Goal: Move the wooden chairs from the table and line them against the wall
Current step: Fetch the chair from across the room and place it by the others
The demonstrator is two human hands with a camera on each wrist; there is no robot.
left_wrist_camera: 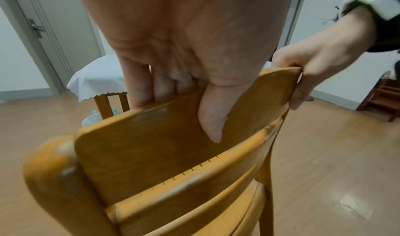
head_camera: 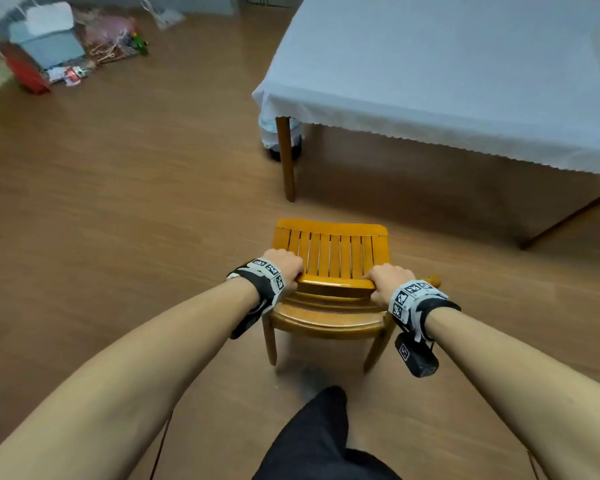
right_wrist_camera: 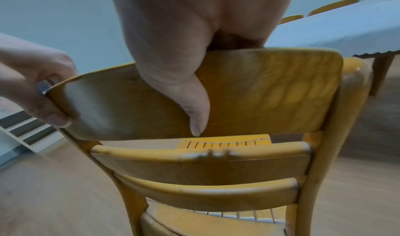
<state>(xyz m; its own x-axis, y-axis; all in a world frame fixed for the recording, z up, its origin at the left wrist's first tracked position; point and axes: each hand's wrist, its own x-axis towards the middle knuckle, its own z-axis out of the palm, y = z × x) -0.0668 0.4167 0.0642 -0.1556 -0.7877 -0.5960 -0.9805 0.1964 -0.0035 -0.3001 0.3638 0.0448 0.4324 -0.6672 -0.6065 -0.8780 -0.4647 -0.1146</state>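
varnished honey-coloured wooden chair [head_camera: 329, 258], slatted seat and curved top rail, stands on the plank floor [head_camera: 118, 202] near the cloth-draped surface [head_camera: 430, 81]; left hand [head_camera: 283, 263] and right hand [head_camera: 388, 280] fingers clamp the rail.

Both bare forearms reached forward and down from the lower corners of the head view, converging toward the middle, each wrist wrapped in a grey band with black-and-white markers. The left hand [head_camera: 283, 265] gripped the top rail of the wooden chair [head_camera: 329, 258] near its left end, fingers curled over the far side and the thumb [left_wrist_camera: 211, 119] pressed flat down the near face. The right hand [head_camera: 390, 280] gripped the same rail near its right end in the same way, with its thumb [right_wrist_camera: 195, 113] pointing down the near face of the rail.
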